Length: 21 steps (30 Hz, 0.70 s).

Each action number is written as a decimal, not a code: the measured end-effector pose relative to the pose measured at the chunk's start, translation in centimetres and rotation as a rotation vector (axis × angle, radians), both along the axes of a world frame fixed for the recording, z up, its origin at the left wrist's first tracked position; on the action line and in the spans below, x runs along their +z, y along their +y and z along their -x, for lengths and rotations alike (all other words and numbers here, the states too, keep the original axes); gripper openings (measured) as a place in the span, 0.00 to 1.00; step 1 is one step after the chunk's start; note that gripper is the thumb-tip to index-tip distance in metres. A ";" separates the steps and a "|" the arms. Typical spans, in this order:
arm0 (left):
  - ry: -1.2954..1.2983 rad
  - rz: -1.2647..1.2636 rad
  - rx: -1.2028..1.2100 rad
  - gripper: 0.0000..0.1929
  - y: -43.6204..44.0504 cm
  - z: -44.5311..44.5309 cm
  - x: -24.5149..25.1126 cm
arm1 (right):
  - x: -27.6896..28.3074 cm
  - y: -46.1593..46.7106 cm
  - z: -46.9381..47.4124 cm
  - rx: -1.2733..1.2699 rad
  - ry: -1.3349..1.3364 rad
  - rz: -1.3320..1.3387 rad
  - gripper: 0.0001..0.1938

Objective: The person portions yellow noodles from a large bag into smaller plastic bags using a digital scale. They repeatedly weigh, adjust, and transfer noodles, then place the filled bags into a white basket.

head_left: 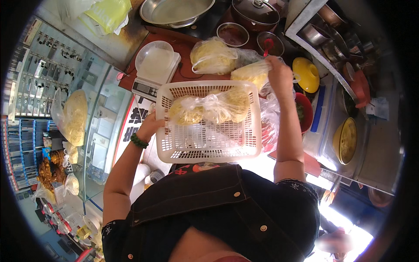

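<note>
My left hand (151, 126) grips the left rim of a white plastic basket (209, 157), holding it in front of my body. Inside, toward the far side, lie clear plastic bags of yellow noodles (209, 106). My right hand (280, 77) is closed on the gathered top of another clear bag of yellow food (250, 75), just beyond the basket's far right corner. A larger plastic bag of yellow noodles (214, 57) rests on the red-brown counter beside it.
A digital scale (147, 86) carrying a clear bowl (154, 59) stands at left. Beyond are a steel pan (176, 13), a lidded pot (257, 13) and a bowl of red sauce (232, 34). A yellow bowl (306, 74) and red bowl (303, 113) sit right; a glass case (98, 137) flanks the left.
</note>
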State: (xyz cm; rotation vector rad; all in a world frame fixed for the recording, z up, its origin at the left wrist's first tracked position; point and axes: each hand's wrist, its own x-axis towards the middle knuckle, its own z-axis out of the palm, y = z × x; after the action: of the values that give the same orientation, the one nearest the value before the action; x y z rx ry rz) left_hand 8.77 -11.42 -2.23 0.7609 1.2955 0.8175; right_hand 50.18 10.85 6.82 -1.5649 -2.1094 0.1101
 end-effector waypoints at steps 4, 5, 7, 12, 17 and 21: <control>0.051 -0.063 -0.045 0.19 0.1 0.3 -1.1 | 7.0 -2.9 0.2 0.077 0.519 -0.019 0.07; 0.063 -0.079 -0.058 0.20 0.1 0.4 -1.2 | 8.8 -3.4 1.1 0.138 0.630 -0.002 0.07; 0.083 -0.137 -0.046 0.19 0.0 0.2 -1.5 | 11.8 -4.8 2.9 0.173 0.879 0.191 0.08; 0.279 -0.251 0.011 0.20 0.0 -0.5 -2.3 | 13.3 -5.4 8.0 0.405 1.146 0.257 0.08; 0.222 -0.374 0.114 0.32 -0.8 -1.9 -1.3 | 6.5 -5.8 9.8 0.372 1.117 0.502 0.21; 0.803 -0.668 0.082 0.39 -1.8 -3.4 1.5 | 2.1 -5.0 7.5 0.423 0.235 0.760 0.16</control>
State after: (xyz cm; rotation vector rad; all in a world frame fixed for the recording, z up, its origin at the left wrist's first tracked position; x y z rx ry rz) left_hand 12.21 -13.27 -0.78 1.6965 1.7749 1.0793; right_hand 42.66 5.82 8.94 -1.3274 -2.2887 1.2999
